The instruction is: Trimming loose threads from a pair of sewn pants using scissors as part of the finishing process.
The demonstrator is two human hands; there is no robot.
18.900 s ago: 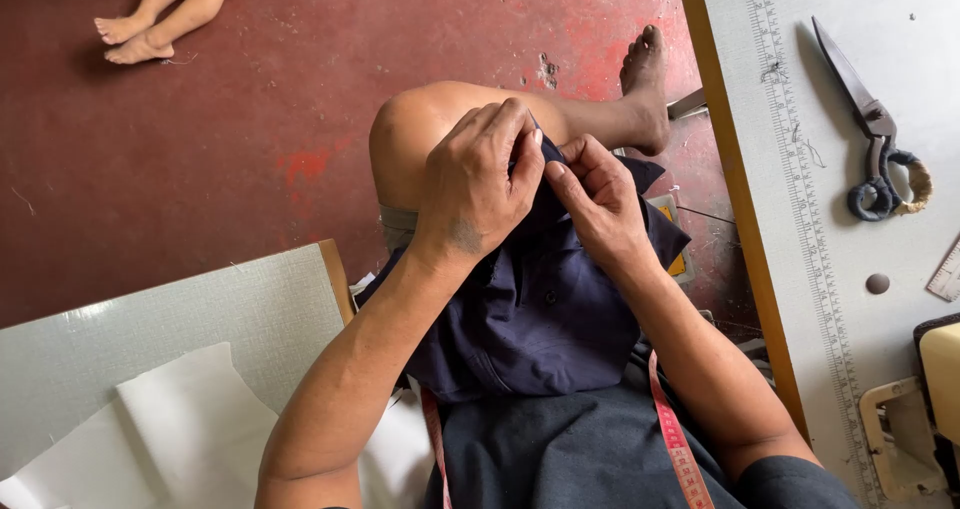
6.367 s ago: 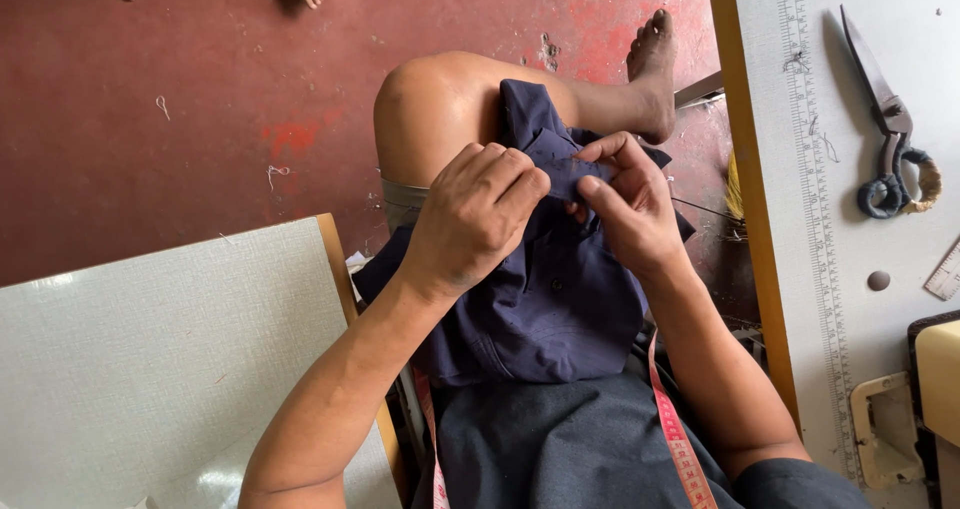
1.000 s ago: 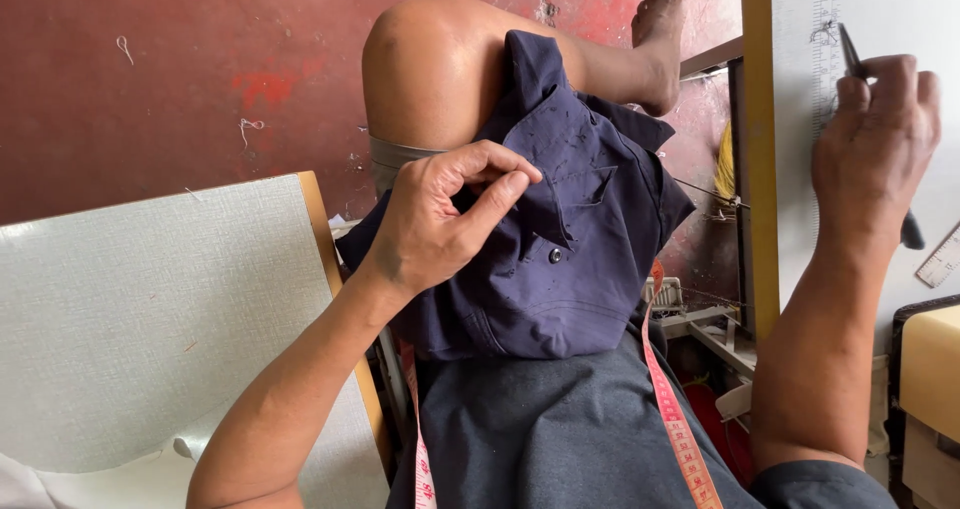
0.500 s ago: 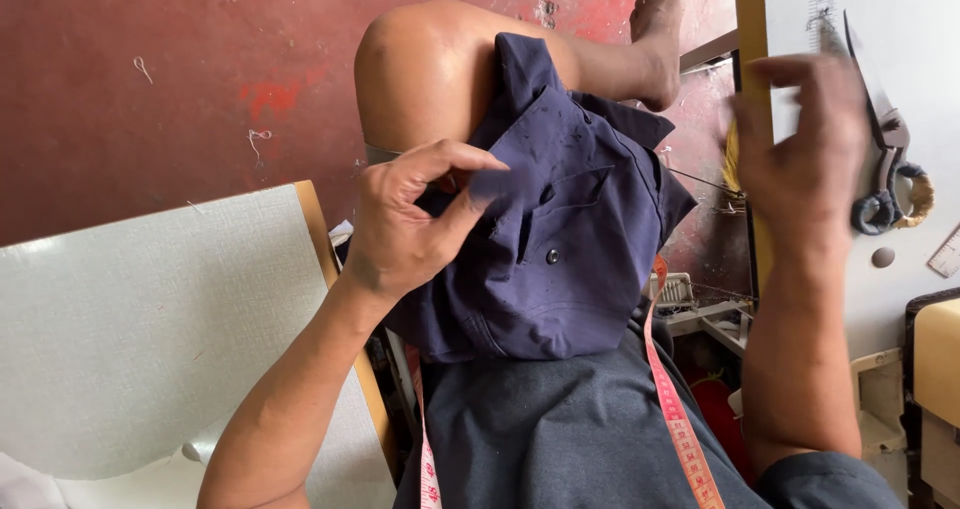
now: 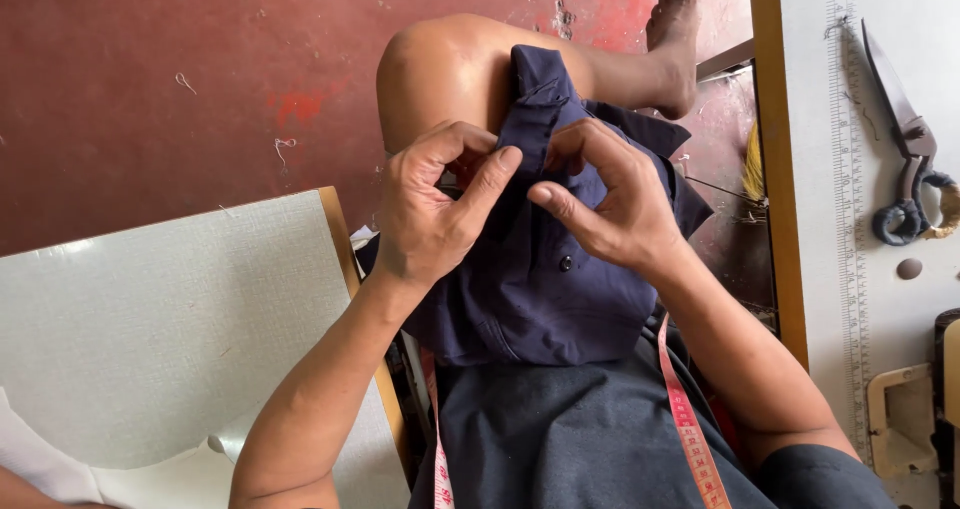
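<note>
Over red floor [image 5: 150, 89], shirt [image 5: 540, 289] lies lengthwise along thigh

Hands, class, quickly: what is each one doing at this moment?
Left hand: closed, pinching the navy shirt on the knee.
Right hand: closed, pinching the same shirt beside it.

Scissors [image 5: 905, 159] tip beyond top edge

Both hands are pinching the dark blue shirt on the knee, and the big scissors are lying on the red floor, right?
Not quite. The scissors lie on the white table at the right, not on the red floor. The head view shows it. The left hand and right hand do pinch the dark blue shirt on the knee.
</note>
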